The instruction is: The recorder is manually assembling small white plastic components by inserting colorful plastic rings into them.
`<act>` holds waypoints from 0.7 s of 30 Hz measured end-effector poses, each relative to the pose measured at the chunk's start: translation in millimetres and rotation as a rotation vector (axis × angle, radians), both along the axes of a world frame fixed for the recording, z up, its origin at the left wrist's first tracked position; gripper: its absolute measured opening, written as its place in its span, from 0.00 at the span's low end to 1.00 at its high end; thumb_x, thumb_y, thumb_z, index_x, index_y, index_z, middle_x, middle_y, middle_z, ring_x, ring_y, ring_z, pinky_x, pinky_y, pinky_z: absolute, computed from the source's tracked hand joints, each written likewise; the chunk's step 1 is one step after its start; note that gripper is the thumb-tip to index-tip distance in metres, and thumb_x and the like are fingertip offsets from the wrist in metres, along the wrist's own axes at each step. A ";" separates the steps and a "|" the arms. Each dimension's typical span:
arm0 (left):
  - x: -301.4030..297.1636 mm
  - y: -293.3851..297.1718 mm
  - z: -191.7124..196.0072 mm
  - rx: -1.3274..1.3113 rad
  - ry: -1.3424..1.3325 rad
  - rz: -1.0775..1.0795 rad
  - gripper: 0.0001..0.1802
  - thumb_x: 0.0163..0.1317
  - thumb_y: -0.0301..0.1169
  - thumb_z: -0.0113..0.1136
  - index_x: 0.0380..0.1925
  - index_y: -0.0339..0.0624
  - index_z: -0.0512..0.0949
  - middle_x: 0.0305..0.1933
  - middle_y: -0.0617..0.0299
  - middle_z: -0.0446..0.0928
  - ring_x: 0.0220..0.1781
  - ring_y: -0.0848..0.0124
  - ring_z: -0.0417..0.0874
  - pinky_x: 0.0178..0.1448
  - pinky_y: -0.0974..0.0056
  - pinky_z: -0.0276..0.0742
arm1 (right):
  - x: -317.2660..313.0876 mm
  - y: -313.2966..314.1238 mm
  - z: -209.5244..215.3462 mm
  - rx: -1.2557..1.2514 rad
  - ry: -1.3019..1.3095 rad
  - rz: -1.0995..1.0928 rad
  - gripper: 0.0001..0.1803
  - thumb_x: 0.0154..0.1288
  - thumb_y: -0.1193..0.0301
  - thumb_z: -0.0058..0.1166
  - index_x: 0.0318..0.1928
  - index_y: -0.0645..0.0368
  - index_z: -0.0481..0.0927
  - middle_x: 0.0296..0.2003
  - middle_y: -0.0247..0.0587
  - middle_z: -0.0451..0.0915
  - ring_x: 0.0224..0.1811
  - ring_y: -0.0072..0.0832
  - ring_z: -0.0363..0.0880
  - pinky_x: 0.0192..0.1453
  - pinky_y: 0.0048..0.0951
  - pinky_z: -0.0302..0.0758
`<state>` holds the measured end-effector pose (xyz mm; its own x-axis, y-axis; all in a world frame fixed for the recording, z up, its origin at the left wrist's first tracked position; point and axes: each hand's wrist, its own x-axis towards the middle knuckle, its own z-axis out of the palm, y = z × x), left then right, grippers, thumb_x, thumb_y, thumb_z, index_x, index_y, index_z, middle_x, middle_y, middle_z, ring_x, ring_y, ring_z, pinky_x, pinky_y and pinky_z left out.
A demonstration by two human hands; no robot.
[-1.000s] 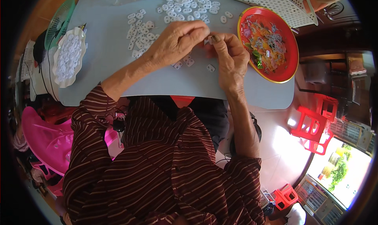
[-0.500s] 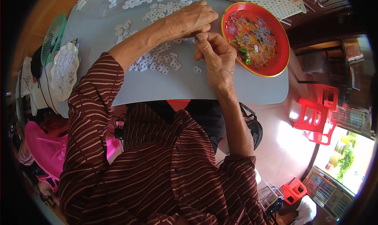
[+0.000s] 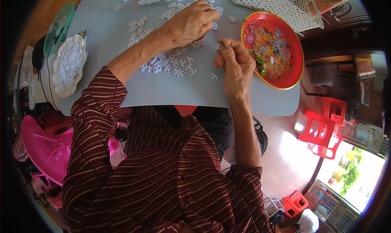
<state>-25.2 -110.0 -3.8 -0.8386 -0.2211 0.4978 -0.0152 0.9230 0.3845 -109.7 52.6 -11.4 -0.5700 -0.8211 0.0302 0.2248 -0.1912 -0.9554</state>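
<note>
My left hand [image 3: 189,24] is over the table with its fingers curled together, above the small white plastic pieces; what it may hold is hidden. To its right, my right hand [image 3: 237,64] is closed, thumb pressed against the fingers; a speck of white shows at the tips, too small to name. Loose white two-hole pieces [image 3: 177,64] lie below and left of my left hand. One single white piece [image 3: 214,76] rests left of my right wrist. Beside my right hand, a red gold-rimmed tray [image 3: 294,55] contains many small thin silvery bits.
A white perforated basket [image 3: 264,2] stands at the table's far right. On the left, a scalloped white dish [image 3: 61,92] is heaped with white pieces, near a green mesh basket [image 3: 61,25]. Red stools [image 3: 319,129] stand on the floor at right, a pink chair [image 3: 45,147] at left.
My hands have come further apart; my left hand has drawn back leftward over the table. The whole view has shifted slightly, so the table's contents appear lower and further right.
</note>
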 end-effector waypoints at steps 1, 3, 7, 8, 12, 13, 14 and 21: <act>-2.3 -2.4 2.7 0.002 0.002 0.001 0.08 0.54 0.20 0.50 0.36 0.35 0.73 0.36 0.57 0.74 0.40 0.60 0.72 0.48 0.61 0.72 | 0.2 0.1 -0.3 -0.002 -0.003 0.005 0.10 0.65 0.69 0.55 0.36 0.66 0.77 0.20 0.30 0.72 0.21 0.15 0.68 0.26 0.17 0.65; -8.4 -9.6 6.0 -0.568 -0.373 -0.116 0.07 0.56 0.21 0.51 0.35 0.35 0.72 0.39 0.58 0.72 0.44 0.62 0.70 0.52 0.62 0.70 | 0.0 0.6 -0.6 -0.003 -0.004 0.008 0.10 0.65 0.69 0.55 0.36 0.66 0.77 0.20 0.30 0.73 0.21 0.15 0.68 0.26 0.17 0.65; -11.0 -10.8 -6.1 -0.175 -0.219 -0.068 0.04 0.53 0.23 0.56 0.28 0.37 0.71 0.34 0.58 0.68 0.42 0.61 0.69 0.50 0.61 0.71 | 0.2 0.9 -1.2 0.011 0.000 0.027 0.10 0.66 0.70 0.53 0.38 0.66 0.76 0.25 0.32 0.72 0.22 0.17 0.65 0.28 0.20 0.67; -10.2 -12.6 -7.0 -0.172 -0.210 -0.073 0.04 0.53 0.23 0.56 0.27 0.37 0.70 0.35 0.57 0.68 0.43 0.61 0.69 0.50 0.61 0.71 | 0.6 0.4 -1.3 0.009 0.003 0.034 0.10 0.66 0.70 0.53 0.38 0.66 0.76 0.25 0.32 0.72 0.22 0.17 0.65 0.28 0.20 0.67; -12.8 -6.2 -4.3 -0.095 -0.204 -0.073 0.08 0.49 0.18 0.54 0.30 0.36 0.68 0.36 0.57 0.65 0.46 0.60 0.67 0.52 0.60 0.69 | -0.5 0.8 0.2 -0.027 -0.021 0.012 0.09 0.65 0.70 0.54 0.36 0.67 0.76 0.24 0.31 0.73 0.21 0.14 0.68 0.26 0.17 0.66; -12.6 -5.3 -3.7 -0.097 -0.207 -0.075 0.08 0.49 0.18 0.54 0.30 0.36 0.68 0.36 0.57 0.65 0.46 0.60 0.67 0.52 0.60 0.69 | -0.6 1.1 0.6 -0.026 -0.016 0.014 0.09 0.65 0.70 0.54 0.36 0.67 0.76 0.24 0.30 0.73 0.21 0.14 0.68 0.26 0.17 0.66; -12.3 -4.7 -3.1 -0.088 -0.198 -0.076 0.08 0.49 0.18 0.54 0.30 0.36 0.68 0.36 0.56 0.65 0.46 0.60 0.67 0.52 0.59 0.69 | -0.5 1.3 0.7 -0.025 -0.010 0.016 0.09 0.65 0.70 0.54 0.36 0.67 0.76 0.23 0.30 0.72 0.21 0.14 0.68 0.26 0.17 0.66; -4.6 9.3 -0.7 -0.054 -0.062 -0.101 0.09 0.50 0.18 0.55 0.32 0.36 0.69 0.37 0.55 0.69 0.47 0.58 0.69 0.49 0.59 0.70 | -1.0 1.0 -2.2 -0.019 0.017 -0.006 0.09 0.66 0.70 0.53 0.36 0.66 0.76 0.21 0.29 0.73 0.22 0.14 0.68 0.28 0.17 0.67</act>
